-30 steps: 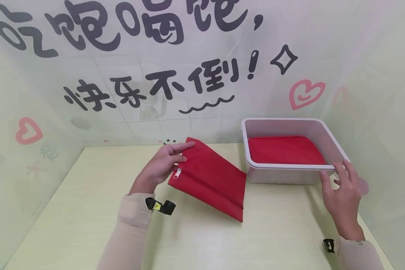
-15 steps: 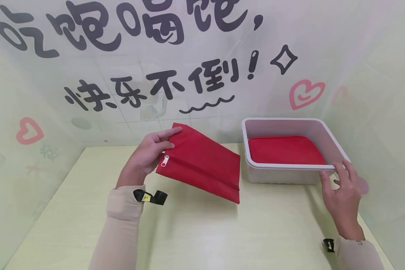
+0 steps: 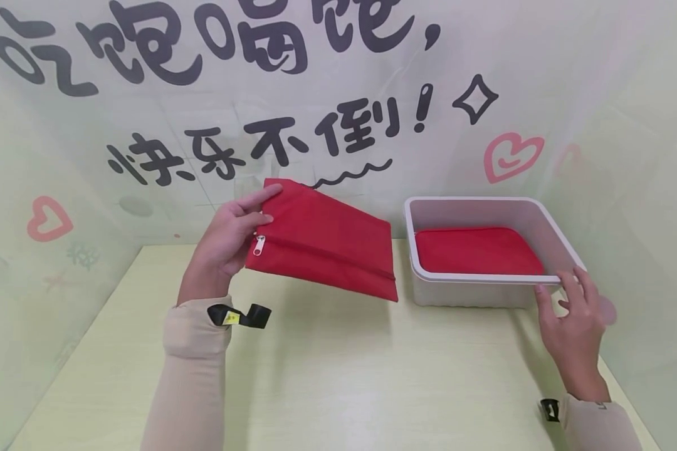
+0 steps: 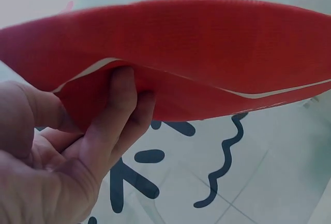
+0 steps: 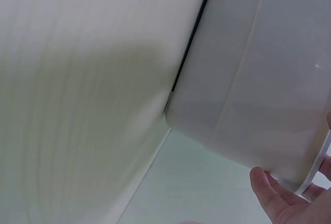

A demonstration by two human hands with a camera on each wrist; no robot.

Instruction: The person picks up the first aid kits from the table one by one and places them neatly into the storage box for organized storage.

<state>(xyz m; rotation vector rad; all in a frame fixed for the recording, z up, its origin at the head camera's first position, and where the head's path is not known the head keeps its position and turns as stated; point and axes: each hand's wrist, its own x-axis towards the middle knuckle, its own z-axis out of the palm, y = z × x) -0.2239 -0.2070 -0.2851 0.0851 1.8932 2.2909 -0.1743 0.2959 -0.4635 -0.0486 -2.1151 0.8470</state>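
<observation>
A flat red zipper pouch (image 3: 327,232) is held up over the table by my left hand (image 3: 217,241), which pinches its left edge with the thumb on the near face. A white zipper pull (image 3: 259,245) dangles at that edge. In the left wrist view the fingers reach under the pouch (image 4: 217,43) along a pale seam. On the right, my right hand (image 3: 575,326) grips the front right corner of a white plastic box (image 3: 479,278), fingers over the rim and thumb outside. Inside the box lies a second red pouch (image 3: 476,250).
The pale wooden table (image 3: 327,388) runs back to a whitish wall (image 3: 338,81) with dark lettering and hearts. Similar side walls close in on the left and right. The box stands near the back right corner. Black wrist straps (image 3: 239,316) sit at both cuffs.
My left hand has lifted the pouch up and to the left, and its tilt has flattened. My right hand and the box stay where they were.
</observation>
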